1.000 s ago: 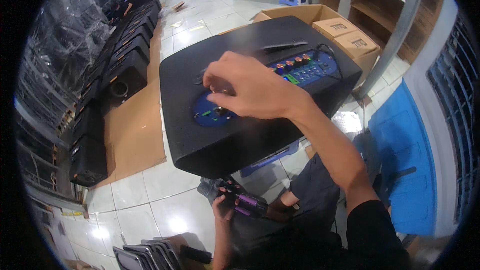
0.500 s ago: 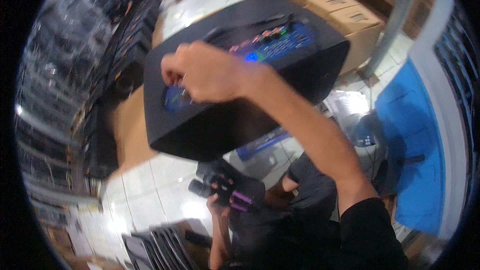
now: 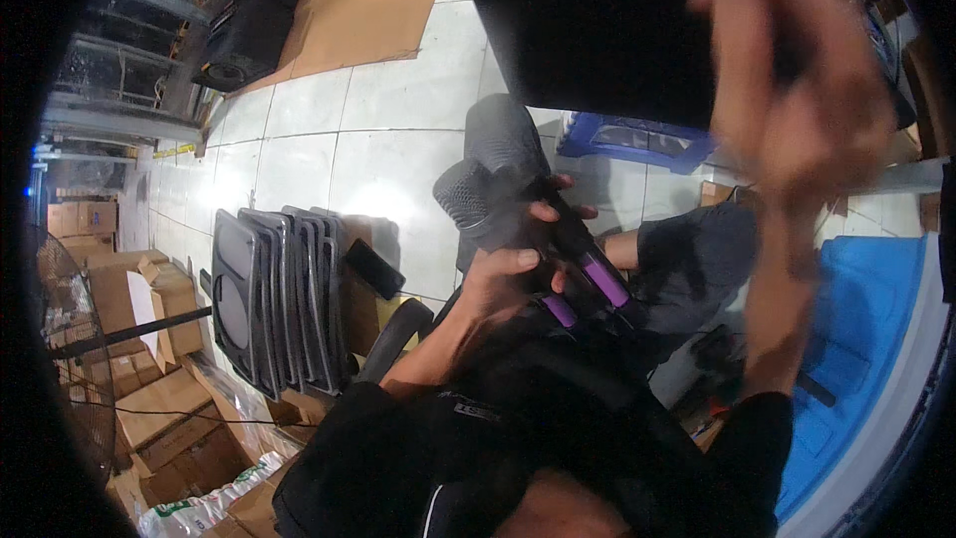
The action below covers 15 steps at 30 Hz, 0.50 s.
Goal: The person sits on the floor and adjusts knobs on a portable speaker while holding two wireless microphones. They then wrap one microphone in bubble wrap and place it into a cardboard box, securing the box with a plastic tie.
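Note:
My left hand (image 3: 498,284) is wrapped around two dark wireless microphones (image 3: 600,277) held together over my lap. Both have grey mesh heads, and purple bands ring their handles. A large black speaker (image 3: 588,30) stands in front of me, with small coloured lights along its upper panel at the top right. My right hand (image 3: 812,115) is raised before the speaker's right part, smeared by motion. Its fingers cannot be made out, nor whether they touch the speaker.
Under the speaker is a blue-purple plastic stool (image 3: 637,146). To the left are stacked dark folding chairs (image 3: 289,299), a black phone-like slab (image 3: 374,270) and cardboard boxes (image 3: 164,418). Flat cardboard (image 3: 368,15) lies beside another speaker (image 3: 249,25). A blue panel (image 3: 861,339) is at right.
The view has swung down and left, putting the speaker at upper right. My right hand has left the left end of the speaker's control panel. My left hand still holds the microphones.

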Each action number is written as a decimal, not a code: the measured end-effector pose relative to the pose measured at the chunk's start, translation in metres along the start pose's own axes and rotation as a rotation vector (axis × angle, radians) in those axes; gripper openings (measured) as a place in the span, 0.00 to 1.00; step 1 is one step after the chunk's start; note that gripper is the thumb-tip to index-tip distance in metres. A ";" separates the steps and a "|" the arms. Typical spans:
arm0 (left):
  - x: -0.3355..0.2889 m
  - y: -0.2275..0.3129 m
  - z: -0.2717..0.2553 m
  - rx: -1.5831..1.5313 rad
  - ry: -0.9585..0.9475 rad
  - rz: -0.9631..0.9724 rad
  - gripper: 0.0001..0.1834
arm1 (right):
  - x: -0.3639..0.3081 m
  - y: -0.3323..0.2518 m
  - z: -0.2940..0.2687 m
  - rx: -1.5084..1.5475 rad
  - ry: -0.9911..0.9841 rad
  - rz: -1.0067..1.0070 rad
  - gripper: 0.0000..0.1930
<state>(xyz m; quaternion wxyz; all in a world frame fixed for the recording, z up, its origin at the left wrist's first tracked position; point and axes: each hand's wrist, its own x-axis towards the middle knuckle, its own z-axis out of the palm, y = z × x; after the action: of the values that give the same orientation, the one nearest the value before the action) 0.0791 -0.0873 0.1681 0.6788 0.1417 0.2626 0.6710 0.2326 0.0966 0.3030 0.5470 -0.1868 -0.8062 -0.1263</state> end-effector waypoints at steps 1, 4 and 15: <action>-0.003 0.004 0.000 0.025 0.028 0.018 0.27 | -0.026 -0.024 -0.003 0.177 -0.122 0.118 0.07; -0.013 0.017 -0.005 0.159 0.073 0.048 0.27 | -0.101 -0.088 -0.006 0.541 -0.663 0.676 0.20; -0.031 0.007 -0.018 0.110 -0.096 -0.061 0.29 | -0.185 -0.136 0.002 1.066 -0.466 1.442 0.17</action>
<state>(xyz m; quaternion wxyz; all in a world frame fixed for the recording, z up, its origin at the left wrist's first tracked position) 0.0645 -0.1204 0.1624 0.7020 0.2026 0.2707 0.6268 0.2330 -0.0548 0.1307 0.3310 -0.3874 -0.5362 0.6729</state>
